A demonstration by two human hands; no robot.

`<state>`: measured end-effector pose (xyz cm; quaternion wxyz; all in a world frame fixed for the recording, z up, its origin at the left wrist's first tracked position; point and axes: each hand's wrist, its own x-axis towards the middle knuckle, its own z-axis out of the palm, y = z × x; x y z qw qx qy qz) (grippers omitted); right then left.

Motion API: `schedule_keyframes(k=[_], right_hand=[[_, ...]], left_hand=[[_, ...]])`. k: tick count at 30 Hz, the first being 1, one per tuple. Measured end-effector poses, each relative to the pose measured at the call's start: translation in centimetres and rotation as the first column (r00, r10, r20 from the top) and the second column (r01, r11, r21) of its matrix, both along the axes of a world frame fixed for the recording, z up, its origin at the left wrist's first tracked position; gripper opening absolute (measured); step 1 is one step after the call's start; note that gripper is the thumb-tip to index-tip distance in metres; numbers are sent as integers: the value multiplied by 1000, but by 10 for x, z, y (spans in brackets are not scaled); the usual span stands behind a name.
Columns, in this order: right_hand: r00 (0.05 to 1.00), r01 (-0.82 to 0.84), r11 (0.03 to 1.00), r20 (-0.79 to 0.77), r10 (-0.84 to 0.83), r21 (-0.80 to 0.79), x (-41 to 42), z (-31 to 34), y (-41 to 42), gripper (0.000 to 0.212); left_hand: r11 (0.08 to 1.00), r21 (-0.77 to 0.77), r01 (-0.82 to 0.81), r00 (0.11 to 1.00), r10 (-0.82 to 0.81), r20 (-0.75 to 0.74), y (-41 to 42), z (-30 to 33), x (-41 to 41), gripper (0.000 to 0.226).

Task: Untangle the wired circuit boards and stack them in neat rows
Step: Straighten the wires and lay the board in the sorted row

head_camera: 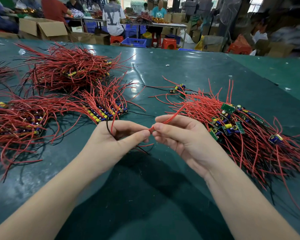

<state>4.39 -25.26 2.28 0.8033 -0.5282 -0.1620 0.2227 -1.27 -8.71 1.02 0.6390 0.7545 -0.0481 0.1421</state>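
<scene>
While both thumbs and forefingers pinched thin red insulated wire (151, 130) above dark green table mat (145, 187), left hand (114, 135) also gripped black wire (108, 128); right hand (182, 135) just beside. Tangled heap of wired green circuit boards (232, 125) right of hands; neat stacked row of boards (106, 113) left, beyond.

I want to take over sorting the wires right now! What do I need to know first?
Left hand: holds a red and a black wire, pinching a red wire end.
Right hand: pinches the same red wire, which runs up toward the tangled pile on the right.
Done: a neat row of boards sits just above the left hand, with more stacks at far left and behind.
Left: the right pile is still jumbled, and a few loose boards lie beyond it.
</scene>
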Motion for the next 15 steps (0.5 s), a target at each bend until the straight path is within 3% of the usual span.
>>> schedule_keyframes(k=[5,9,15], right_hand=[[993,-85,996,-78,85,3,0,4,-3,12],[983,-152,988,-98,153,12,-1,7,-5,14],[996,-63,995,-56,68,75,1,7,-6,14]], left_hand=[[999,18,35,999,-35,1,3,0,-2,17],[998,8,64,998,-64,-1,3,2,-2,7],[995,-54,81,996,-82,-22,3,0,-1,7]])
